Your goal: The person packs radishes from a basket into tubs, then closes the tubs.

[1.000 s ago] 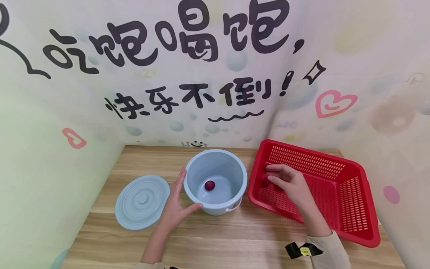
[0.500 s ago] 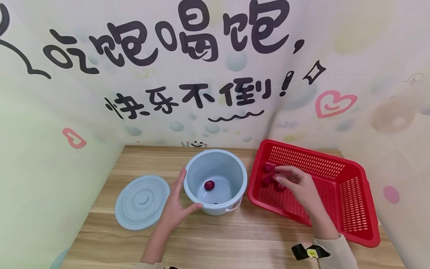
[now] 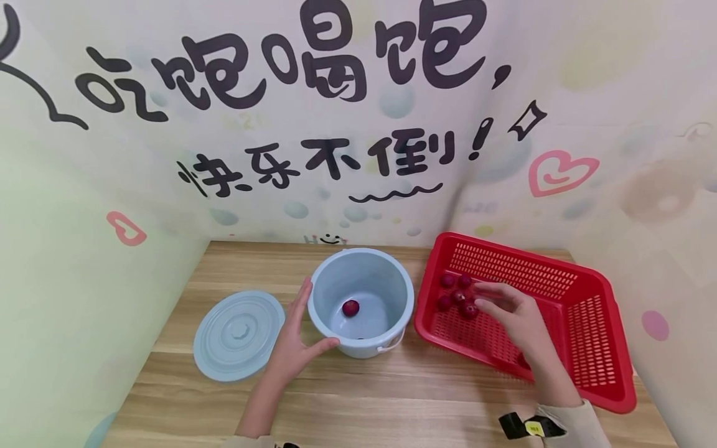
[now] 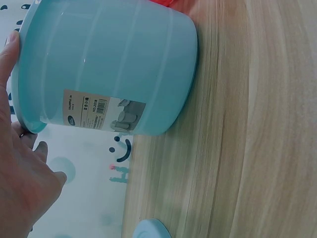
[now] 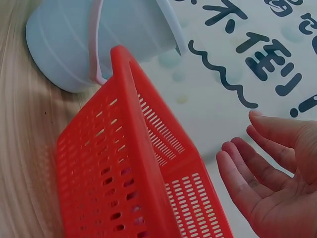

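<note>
In the head view, my left hand (image 3: pixel 294 342) rests against the light-blue bucket (image 3: pixel 358 270), straight fingers along its left side and thumb on the near rim. The left wrist view shows thumb and fingertips at the bucket's rim. Inside the bucket lies a dark-red plum (image 3: pixel 350 308), and a dark sliver shows behind the near rim. My right hand (image 3: pixel 518 314) hovers over the red basket (image 3: pixel 590 330), fingers loosely bent and holding nothing. Just left of its fingertips, several plums (image 3: pixel 459 297) lie clustered in the basket. Another plum (image 3: pixel 523 360) is partly hidden by the wrist.
A round light-blue lid (image 3: pixel 239 335) lies on the wooden table (image 3: pixel 358 404) left of the bucket. The basket stands close to the bucket's right side. Behind the table rises a wall (image 3: pixel 269 218) with large dark lettering.
My right hand has drawn back to the right from the plums, uncovering the cluster. The dark sliver inside the bucket was not visible a second ago. My left hand stays at the rim.
</note>
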`<state>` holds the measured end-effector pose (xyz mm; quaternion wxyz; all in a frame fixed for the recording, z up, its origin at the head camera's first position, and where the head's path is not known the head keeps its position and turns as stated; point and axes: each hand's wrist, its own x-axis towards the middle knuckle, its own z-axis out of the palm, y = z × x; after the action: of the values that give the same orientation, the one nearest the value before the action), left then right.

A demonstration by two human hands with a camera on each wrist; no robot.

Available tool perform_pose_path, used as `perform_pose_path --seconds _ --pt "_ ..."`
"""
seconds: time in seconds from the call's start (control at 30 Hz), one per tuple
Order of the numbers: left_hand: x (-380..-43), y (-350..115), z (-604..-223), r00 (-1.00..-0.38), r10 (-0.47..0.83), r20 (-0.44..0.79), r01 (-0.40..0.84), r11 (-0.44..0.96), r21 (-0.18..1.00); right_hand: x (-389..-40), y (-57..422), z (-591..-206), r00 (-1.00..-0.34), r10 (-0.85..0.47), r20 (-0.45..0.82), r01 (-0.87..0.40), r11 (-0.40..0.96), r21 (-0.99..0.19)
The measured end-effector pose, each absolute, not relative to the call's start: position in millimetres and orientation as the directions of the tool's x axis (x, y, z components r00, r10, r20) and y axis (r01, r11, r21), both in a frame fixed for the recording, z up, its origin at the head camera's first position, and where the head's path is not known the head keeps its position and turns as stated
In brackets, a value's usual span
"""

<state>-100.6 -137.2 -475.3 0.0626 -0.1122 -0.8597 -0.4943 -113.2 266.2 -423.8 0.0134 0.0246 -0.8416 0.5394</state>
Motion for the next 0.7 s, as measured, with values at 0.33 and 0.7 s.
perform_pose_path --seconds 0.33,0.7 --pt "-101 -137 -475 -0.965 0.134 0.227 0.264 0.489 0.831 -106 285 -434 -1.0 0.003 0.015 -0.012 0.451 -0.892" --pt "-102 -138 -477 -0.959 0.144 0.245 0.284 0.489 0.825 -100 303 -444 -0.999 0.032 0.019 -0.002 0.466 -0.885"
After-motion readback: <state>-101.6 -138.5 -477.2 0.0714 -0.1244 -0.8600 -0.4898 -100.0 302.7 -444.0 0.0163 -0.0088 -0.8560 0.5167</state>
